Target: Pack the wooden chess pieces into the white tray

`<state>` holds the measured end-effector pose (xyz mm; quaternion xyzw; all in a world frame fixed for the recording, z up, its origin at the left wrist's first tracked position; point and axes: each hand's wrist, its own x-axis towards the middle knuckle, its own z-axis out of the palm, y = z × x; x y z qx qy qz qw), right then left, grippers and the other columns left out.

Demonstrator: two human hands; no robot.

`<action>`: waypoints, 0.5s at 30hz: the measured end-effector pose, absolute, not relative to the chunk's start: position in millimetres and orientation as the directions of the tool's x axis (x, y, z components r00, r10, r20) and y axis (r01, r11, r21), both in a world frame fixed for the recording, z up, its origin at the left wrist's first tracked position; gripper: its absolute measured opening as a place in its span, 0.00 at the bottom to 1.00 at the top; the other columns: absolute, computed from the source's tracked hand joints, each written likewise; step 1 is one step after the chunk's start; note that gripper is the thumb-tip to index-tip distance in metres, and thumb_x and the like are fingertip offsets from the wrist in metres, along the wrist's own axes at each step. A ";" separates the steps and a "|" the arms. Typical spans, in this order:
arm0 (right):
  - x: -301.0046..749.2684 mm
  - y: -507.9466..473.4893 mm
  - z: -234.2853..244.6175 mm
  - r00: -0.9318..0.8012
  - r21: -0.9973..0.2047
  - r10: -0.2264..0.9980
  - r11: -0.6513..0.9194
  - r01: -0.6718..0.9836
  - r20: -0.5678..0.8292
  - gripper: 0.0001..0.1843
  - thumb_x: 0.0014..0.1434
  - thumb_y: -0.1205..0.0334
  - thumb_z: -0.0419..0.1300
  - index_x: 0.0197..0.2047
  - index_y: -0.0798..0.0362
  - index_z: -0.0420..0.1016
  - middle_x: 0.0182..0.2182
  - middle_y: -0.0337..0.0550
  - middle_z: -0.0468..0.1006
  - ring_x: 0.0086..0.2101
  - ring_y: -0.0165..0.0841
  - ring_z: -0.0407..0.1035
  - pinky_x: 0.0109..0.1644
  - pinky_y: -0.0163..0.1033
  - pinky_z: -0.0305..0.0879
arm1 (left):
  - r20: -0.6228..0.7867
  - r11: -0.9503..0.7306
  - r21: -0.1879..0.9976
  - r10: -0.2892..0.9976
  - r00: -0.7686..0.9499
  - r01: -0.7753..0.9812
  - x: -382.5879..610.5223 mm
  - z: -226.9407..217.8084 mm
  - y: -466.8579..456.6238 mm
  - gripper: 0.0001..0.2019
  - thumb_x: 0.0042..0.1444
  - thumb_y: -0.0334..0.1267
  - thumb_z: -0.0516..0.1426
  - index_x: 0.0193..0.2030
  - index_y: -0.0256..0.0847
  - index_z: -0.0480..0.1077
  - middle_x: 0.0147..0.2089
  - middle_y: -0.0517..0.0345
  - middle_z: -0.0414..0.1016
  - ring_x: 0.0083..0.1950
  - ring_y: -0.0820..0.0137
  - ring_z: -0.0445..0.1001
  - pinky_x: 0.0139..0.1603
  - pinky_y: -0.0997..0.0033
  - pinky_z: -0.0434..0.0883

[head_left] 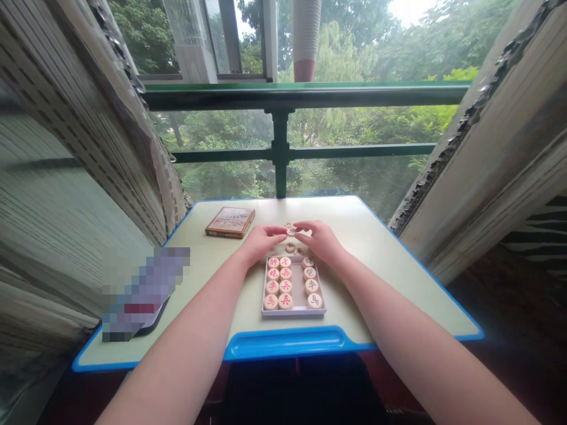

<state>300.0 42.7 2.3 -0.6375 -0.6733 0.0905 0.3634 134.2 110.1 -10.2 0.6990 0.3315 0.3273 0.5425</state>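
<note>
Beyond a shallow white box (322, 311) on the table, my left hand (261, 242) and my right hand (322, 241) face each other. Their fingertips close in from both sides on a round wooden Chinese chess piece (291, 231), with at least one more piece just behind it. Two loose pieces, one a pale disc (290, 248), lie between my hands and the box, one partly at its far edge. Inside the box, two columns of red-marked pieces (286, 287) fill the left and one column of dark-marked pieces (312, 286) the right, with a gap between.
A flat printed box lid (230, 222) lies at the back left of the pale table (381, 295). A blurred-out phone-like object (153, 295) rests at the left edge. The blue tray groove (287, 343) runs along the front. A green railing (354, 94) and curtains (482, 130) surround the table.
</note>
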 end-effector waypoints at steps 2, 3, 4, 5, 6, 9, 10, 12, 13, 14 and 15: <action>298.8 41.6 3.5 0.083 -0.622 0.923 0.184 0.761 0.375 0.13 0.54 0.59 0.58 0.42 0.51 0.77 0.37 0.43 0.79 0.38 0.34 0.70 0.44 0.38 0.63 | 0.132 -0.201 0.977 0.827 0.546 0.069 135.0 -8.4 109.3 0.20 0.39 0.43 0.64 0.40 0.34 0.75 0.41 0.47 0.78 0.41 0.65 0.74 0.46 0.65 0.67; 298.2 40.8 4.3 0.079 -0.641 0.928 0.189 0.744 0.365 0.12 0.55 0.58 0.58 0.42 0.51 0.77 0.37 0.43 0.79 0.38 0.33 0.70 0.43 0.37 0.63 | 0.140 -0.206 0.976 0.832 0.536 0.065 135.3 -7.5 109.0 0.20 0.39 0.43 0.65 0.39 0.34 0.75 0.40 0.47 0.78 0.41 0.64 0.74 0.47 0.64 0.67; 297.7 39.8 5.0 0.070 -0.660 0.934 0.193 0.726 0.351 0.12 0.55 0.58 0.57 0.41 0.51 0.77 0.38 0.43 0.79 0.37 0.33 0.70 0.42 0.36 0.64 | 0.145 -0.211 0.975 0.838 0.526 0.067 135.5 -6.8 108.8 0.20 0.39 0.43 0.65 0.39 0.34 0.75 0.39 0.47 0.78 0.41 0.64 0.74 0.47 0.63 0.68; 297.3 38.8 5.9 0.060 -0.678 0.941 0.195 0.709 0.334 0.13 0.55 0.58 0.57 0.41 0.52 0.77 0.38 0.43 0.79 0.37 0.32 0.70 0.42 0.36 0.64 | 0.147 -0.215 0.974 0.841 0.521 0.072 135.5 -6.3 108.7 0.20 0.39 0.43 0.65 0.38 0.34 0.75 0.39 0.47 0.78 0.41 0.64 0.74 0.46 0.62 0.68; 297.2 37.6 6.8 0.049 -0.696 0.948 0.195 0.691 0.314 0.13 0.55 0.58 0.57 0.41 0.52 0.77 0.39 0.43 0.79 0.36 0.31 0.70 0.41 0.35 0.64 | 0.148 -0.220 0.972 0.839 0.524 0.078 135.3 -6.1 108.6 0.19 0.39 0.44 0.65 0.37 0.34 0.75 0.38 0.47 0.78 0.40 0.64 0.74 0.46 0.62 0.68; 298.7 33.4 10.4 0.022 -0.728 0.967 0.177 0.662 0.255 0.13 0.53 0.58 0.59 0.41 0.52 0.77 0.39 0.42 0.79 0.34 0.30 0.70 0.39 0.34 0.64 | 0.137 -0.235 0.967 0.814 0.564 0.104 133.1 -5.1 107.6 0.17 0.39 0.43 0.64 0.36 0.34 0.75 0.37 0.48 0.78 0.40 0.64 0.74 0.45 0.63 0.68; 299.9 31.7 12.1 0.012 -0.729 0.972 0.169 0.663 0.236 0.12 0.52 0.58 0.60 0.40 0.52 0.77 0.38 0.42 0.79 0.34 0.29 0.69 0.38 0.34 0.63 | 0.126 -0.239 0.963 0.802 0.584 0.120 132.0 -4.0 106.6 0.17 0.39 0.42 0.64 0.36 0.34 0.75 0.37 0.49 0.77 0.39 0.65 0.74 0.44 0.64 0.68; 303.0 27.7 16.3 -0.019 -0.719 0.979 0.163 0.675 0.204 0.11 0.50 0.59 0.60 0.37 0.52 0.77 0.35 0.41 0.78 0.34 0.29 0.68 0.37 0.34 0.62 | 0.106 -0.271 0.946 0.775 0.624 0.177 129.5 0.2 103.4 0.16 0.39 0.42 0.64 0.35 0.35 0.76 0.36 0.50 0.77 0.37 0.66 0.73 0.41 0.66 0.68; 304.7 25.4 18.7 -0.038 -0.713 0.981 0.164 0.682 0.190 0.11 0.50 0.59 0.61 0.36 0.52 0.77 0.34 0.40 0.78 0.34 0.29 0.67 0.37 0.34 0.62 | 0.100 -0.301 0.929 0.766 0.635 0.216 128.3 3.2 101.2 0.15 0.40 0.42 0.64 0.35 0.35 0.76 0.35 0.51 0.77 0.36 0.67 0.72 0.39 0.67 0.67; 306.3 22.9 21.3 -0.057 -0.708 0.984 0.163 0.687 0.171 0.11 0.49 0.58 0.61 0.36 0.53 0.77 0.34 0.40 0.77 0.34 0.30 0.67 0.36 0.33 0.61 | 0.098 -0.336 0.905 0.758 0.645 0.259 127.1 6.7 98.7 0.15 0.40 0.42 0.63 0.35 0.36 0.76 0.34 0.52 0.77 0.34 0.68 0.71 0.37 0.68 0.67; 307.7 20.2 23.8 -0.075 -0.705 0.986 0.159 0.691 0.149 0.11 0.49 0.58 0.61 0.36 0.53 0.77 0.33 0.41 0.77 0.34 0.29 0.66 0.35 0.33 0.61 | 0.099 -0.373 0.879 0.752 0.652 0.298 126.1 10.5 95.9 0.15 0.40 0.42 0.63 0.35 0.37 0.77 0.33 0.53 0.76 0.32 0.70 0.70 0.35 0.69 0.66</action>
